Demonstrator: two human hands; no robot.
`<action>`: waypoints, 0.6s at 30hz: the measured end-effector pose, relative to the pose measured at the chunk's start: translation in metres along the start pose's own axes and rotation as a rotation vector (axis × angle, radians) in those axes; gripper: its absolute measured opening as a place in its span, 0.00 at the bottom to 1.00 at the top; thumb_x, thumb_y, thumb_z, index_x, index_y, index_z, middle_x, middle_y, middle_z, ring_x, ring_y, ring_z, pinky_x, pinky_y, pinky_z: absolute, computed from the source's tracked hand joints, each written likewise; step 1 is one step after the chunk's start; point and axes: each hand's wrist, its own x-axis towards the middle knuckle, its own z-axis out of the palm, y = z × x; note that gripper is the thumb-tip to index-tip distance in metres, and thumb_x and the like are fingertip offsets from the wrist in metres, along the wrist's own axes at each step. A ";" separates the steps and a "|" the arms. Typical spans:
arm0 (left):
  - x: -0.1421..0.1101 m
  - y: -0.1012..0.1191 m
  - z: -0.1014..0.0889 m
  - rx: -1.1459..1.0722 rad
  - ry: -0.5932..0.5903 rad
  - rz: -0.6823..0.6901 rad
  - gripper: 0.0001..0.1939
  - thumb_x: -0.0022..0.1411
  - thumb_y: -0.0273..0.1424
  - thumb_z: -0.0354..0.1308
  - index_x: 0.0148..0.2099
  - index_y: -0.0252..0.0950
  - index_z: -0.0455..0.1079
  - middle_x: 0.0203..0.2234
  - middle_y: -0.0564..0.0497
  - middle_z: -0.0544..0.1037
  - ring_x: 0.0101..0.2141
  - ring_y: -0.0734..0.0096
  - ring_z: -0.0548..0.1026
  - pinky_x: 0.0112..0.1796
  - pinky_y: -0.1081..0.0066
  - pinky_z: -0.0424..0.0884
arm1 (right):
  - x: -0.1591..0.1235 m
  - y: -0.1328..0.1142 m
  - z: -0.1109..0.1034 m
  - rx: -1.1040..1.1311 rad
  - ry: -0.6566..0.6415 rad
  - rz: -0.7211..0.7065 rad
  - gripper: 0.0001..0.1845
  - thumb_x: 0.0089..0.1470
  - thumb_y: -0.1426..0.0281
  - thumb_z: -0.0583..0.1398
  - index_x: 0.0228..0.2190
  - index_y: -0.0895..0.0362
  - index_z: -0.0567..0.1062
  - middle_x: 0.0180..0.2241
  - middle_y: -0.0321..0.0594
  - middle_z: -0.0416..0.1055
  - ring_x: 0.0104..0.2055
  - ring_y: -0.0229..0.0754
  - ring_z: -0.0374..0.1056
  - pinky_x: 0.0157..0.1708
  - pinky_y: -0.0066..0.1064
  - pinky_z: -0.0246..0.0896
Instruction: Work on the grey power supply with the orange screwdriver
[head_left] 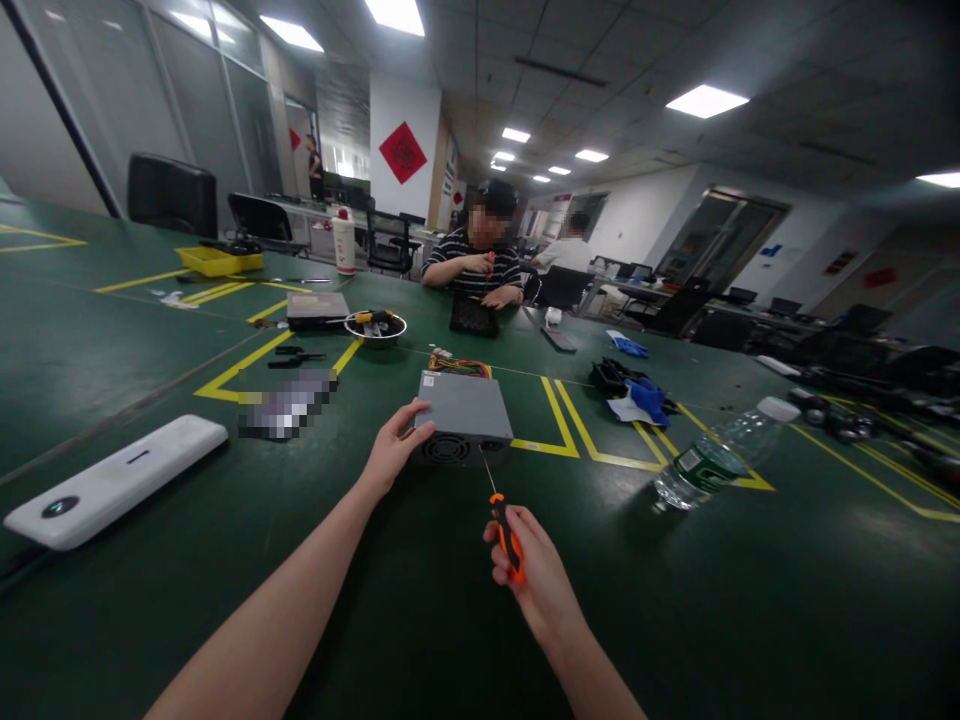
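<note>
A grey metal power supply box [465, 408] lies on the green table, its fan grille facing me and coloured wires [459, 364] coming out of its far end. My left hand [394, 447] grips the box's near left corner. My right hand [525, 575] is closed around the orange-and-black handle of a screwdriver [504, 525]. The thin shaft points up toward the box's near right edge, with its tip close to or touching that face.
A clear water bottle [712, 452] lies to the right, and a white flat device [112, 478] lies to the left. Blue gloves [645, 400], a metal bowl with tools [375, 324] and a second grey box [316, 308] sit farther back. A person in a striped shirt [472, 268] works across the table.
</note>
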 end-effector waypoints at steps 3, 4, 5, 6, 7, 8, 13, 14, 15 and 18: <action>-0.001 0.001 0.001 0.000 0.009 0.002 0.25 0.47 0.39 0.60 0.48 0.38 0.67 0.52 0.45 0.66 0.55 0.60 0.60 0.52 0.64 0.56 | 0.004 0.001 -0.003 -0.075 0.030 -0.083 0.14 0.47 0.57 0.58 0.30 0.55 0.67 0.23 0.33 0.68 0.18 0.30 0.55 0.17 0.23 0.49; -0.001 0.001 0.001 0.000 0.012 0.001 0.25 0.47 0.39 0.60 0.48 0.38 0.67 0.52 0.45 0.66 0.55 0.60 0.60 0.52 0.64 0.56 | 0.005 0.002 -0.004 -0.106 0.035 -0.105 0.14 0.47 0.57 0.58 0.30 0.55 0.66 0.24 0.33 0.68 0.18 0.30 0.56 0.17 0.23 0.50; -0.001 0.001 0.001 -0.001 0.012 -0.001 0.25 0.47 0.39 0.60 0.49 0.39 0.67 0.52 0.45 0.66 0.54 0.59 0.61 0.52 0.64 0.57 | 0.007 0.002 -0.005 -0.142 0.040 -0.129 0.14 0.47 0.57 0.58 0.29 0.55 0.66 0.24 0.34 0.69 0.18 0.30 0.56 0.16 0.23 0.50; -0.001 0.001 0.001 -0.004 0.009 -0.003 0.25 0.47 0.39 0.60 0.49 0.39 0.67 0.52 0.45 0.66 0.54 0.59 0.61 0.51 0.64 0.57 | 0.008 0.003 -0.006 -0.185 0.050 -0.158 0.15 0.47 0.56 0.58 0.29 0.55 0.66 0.24 0.34 0.69 0.17 0.30 0.56 0.16 0.23 0.51; -0.002 0.001 0.001 -0.008 0.004 -0.005 0.25 0.47 0.39 0.60 0.49 0.39 0.67 0.52 0.45 0.66 0.54 0.59 0.62 0.51 0.63 0.57 | 0.010 0.003 -0.007 -0.231 0.066 -0.196 0.16 0.47 0.56 0.59 0.29 0.55 0.66 0.24 0.34 0.69 0.17 0.30 0.55 0.15 0.24 0.51; -0.002 0.001 0.001 -0.011 0.001 -0.007 0.24 0.48 0.39 0.59 0.49 0.39 0.67 0.52 0.45 0.67 0.54 0.59 0.62 0.51 0.63 0.58 | 0.011 0.003 -0.008 -0.281 0.086 -0.240 0.16 0.46 0.55 0.59 0.29 0.55 0.66 0.24 0.34 0.69 0.16 0.30 0.55 0.15 0.24 0.51; -0.001 0.001 0.000 -0.017 -0.004 -0.005 0.24 0.47 0.39 0.60 0.48 0.38 0.68 0.50 0.45 0.68 0.53 0.59 0.63 0.50 0.64 0.59 | 0.007 -0.006 -0.010 -0.573 0.173 -0.385 0.15 0.50 0.56 0.56 0.30 0.55 0.67 0.25 0.34 0.68 0.18 0.33 0.58 0.16 0.26 0.53; -0.001 0.001 0.000 -0.019 -0.006 0.000 0.24 0.47 0.39 0.60 0.48 0.38 0.68 0.50 0.46 0.68 0.53 0.59 0.62 0.50 0.64 0.59 | 0.004 -0.008 -0.010 -0.633 0.186 -0.419 0.14 0.50 0.57 0.55 0.31 0.55 0.68 0.25 0.35 0.68 0.20 0.35 0.60 0.18 0.27 0.55; -0.001 0.001 0.000 -0.022 -0.008 0.004 0.23 0.48 0.38 0.59 0.48 0.38 0.68 0.50 0.46 0.68 0.53 0.60 0.62 0.50 0.64 0.58 | 0.002 -0.010 -0.009 -0.687 0.200 -0.462 0.13 0.51 0.57 0.55 0.31 0.55 0.68 0.26 0.36 0.69 0.23 0.36 0.63 0.21 0.28 0.57; -0.001 0.001 0.000 -0.023 -0.010 0.010 0.23 0.48 0.38 0.59 0.47 0.38 0.68 0.50 0.46 0.68 0.53 0.60 0.62 0.51 0.64 0.58 | -0.001 -0.013 -0.007 -0.776 0.244 -0.574 0.12 0.50 0.59 0.56 0.29 0.55 0.69 0.28 0.37 0.69 0.30 0.39 0.66 0.29 0.30 0.59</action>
